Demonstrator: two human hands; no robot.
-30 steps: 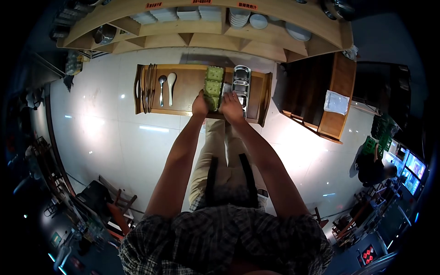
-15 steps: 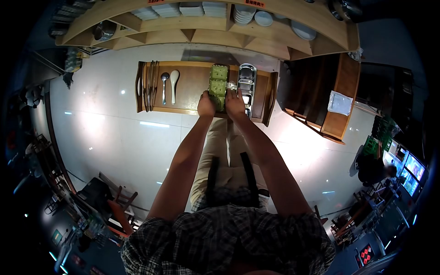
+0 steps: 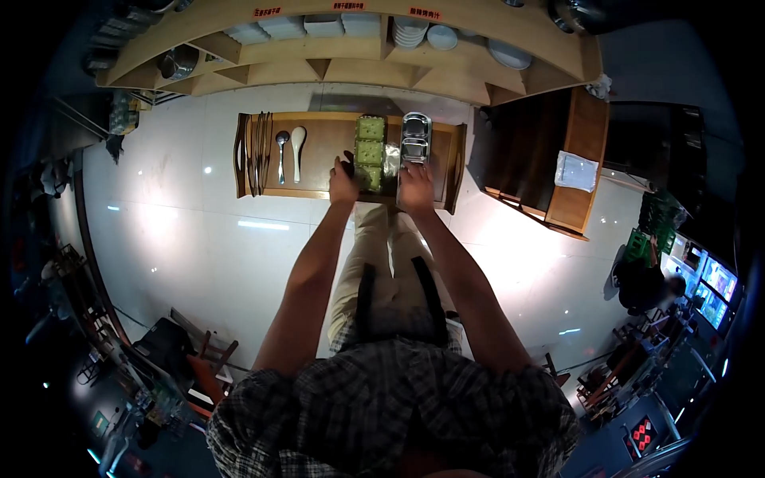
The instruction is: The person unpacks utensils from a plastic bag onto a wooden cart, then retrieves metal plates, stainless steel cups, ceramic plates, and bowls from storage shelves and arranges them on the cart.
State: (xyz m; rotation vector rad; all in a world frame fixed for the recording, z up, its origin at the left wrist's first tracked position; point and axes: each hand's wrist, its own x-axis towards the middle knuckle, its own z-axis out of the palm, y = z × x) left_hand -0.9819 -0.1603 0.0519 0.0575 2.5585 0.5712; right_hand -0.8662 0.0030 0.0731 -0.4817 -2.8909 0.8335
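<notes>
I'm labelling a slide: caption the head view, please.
Left hand beside a green dish, right hand at a steel dish, two spoons on the wooden tray.

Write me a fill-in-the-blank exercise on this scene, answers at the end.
The green dish has ____ compartments.
The near end of the metal divided dish is covered by the ____ hand.
On the wooden tray, the spoon between the metal spoon and the green dish is ____ in colour.

Missing words: three; right; white.
</notes>
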